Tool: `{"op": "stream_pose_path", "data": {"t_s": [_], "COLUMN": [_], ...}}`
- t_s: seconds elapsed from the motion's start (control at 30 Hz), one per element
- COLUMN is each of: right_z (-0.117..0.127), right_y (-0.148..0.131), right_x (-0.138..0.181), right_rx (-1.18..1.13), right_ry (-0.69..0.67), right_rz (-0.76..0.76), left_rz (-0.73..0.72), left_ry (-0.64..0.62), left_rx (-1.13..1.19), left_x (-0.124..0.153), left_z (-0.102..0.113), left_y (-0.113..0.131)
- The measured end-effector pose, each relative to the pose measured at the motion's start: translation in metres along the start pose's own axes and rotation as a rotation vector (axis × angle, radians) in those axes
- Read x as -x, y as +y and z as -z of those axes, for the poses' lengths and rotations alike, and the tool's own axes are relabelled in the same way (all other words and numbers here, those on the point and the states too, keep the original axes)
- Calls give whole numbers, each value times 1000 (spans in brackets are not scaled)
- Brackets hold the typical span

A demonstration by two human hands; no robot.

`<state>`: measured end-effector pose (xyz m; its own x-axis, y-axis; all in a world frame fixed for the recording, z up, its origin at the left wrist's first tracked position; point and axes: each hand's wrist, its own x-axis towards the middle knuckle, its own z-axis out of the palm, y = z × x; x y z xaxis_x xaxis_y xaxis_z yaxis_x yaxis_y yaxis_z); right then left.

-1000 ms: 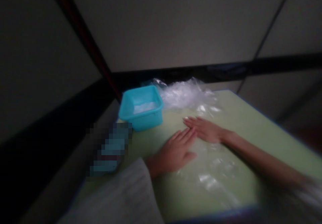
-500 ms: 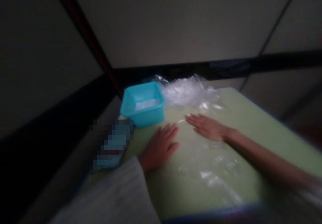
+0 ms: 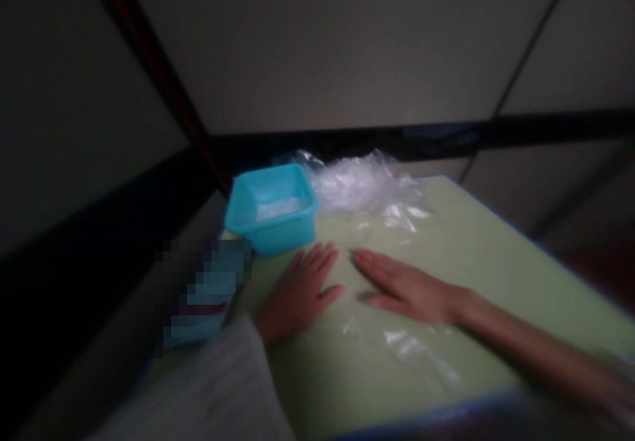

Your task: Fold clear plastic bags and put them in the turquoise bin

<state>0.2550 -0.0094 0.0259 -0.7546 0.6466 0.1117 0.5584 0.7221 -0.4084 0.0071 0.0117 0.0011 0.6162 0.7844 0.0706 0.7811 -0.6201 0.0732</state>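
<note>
A clear plastic bag lies spread on the pale yellow-green tabletop. My left hand rests flat at its left side, fingers extended and thumb apart. Across from it, my right hand is laid out straight on the plastic, its fingers together and pointing left, thumb apart. Neither hand grasps anything. Just beyond my left hand stands a turquoise plastic tub with something white in its bottom. The bag's exact outline is hard to make out in the dim light.
Crumpled clear plastic is heaped at the back of the table, right of the tub. A pale blue item, blurred by pixels, lies at the left edge. Light panelled walls close in behind and on the left.
My right hand has slid toward me over the plastic, its thumb now further from the fingers. My left hand stays flat near the tub. The whole view has shifted slightly.
</note>
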Motion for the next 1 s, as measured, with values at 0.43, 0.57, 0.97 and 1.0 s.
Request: {"op": "stream_pose_path", "data": {"t_s": [0.43, 0.57, 0.97, 1.0], "right_z": [10, 17, 48, 43], "right_y": [36, 36, 45, 38], "right_x": [34, 34, 77, 75], "right_rx": [-413, -621, -132, -43], "right_ry": [268, 250, 353, 454], "right_rz": [-377, -363, -510, -517], "left_rz": [-6, -7, -44, -45], "left_ry": [5, -5, 16, 19], "left_rx": [-5, -6, 8, 9], "left_x": [0, 0, 0, 0], "left_z": [-3, -1, -2, -1], "left_y": [-6, -5, -6, -5]}}
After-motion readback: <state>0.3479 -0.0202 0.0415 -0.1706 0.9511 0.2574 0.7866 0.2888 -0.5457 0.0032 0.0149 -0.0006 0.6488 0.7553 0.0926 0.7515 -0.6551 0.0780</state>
